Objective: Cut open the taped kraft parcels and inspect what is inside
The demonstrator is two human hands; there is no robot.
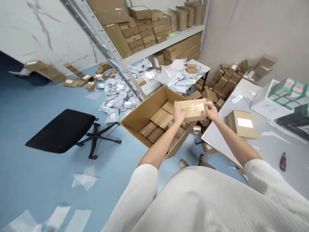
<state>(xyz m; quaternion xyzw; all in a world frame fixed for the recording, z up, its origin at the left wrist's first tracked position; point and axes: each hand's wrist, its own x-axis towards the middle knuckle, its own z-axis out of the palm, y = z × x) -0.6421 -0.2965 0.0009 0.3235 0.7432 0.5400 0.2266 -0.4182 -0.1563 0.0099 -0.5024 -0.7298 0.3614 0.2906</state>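
Observation:
Between my two hands is a long brown cardboard box [193,108] with shiny clear tape along its top. My left hand [178,114] grips its left end, thumb on the upper face. At the right end, my right hand [211,111] is closed on the edge, its fingertips partly hidden. The held box is above the right side of a large open carton [138,114]. Inside that carton lie several taped smaller boxes [160,117], packed side by side; my left forearm covers some of them.
A black office chair [62,130] stands at left. On the right, a white table [214,138] bears a labelled box [241,124], a red-black cutter [283,161] and a white bin [265,100]. Metal shelving [178,37] rises behind. White bags [116,96] and paper scraps [85,180] litter the floor.

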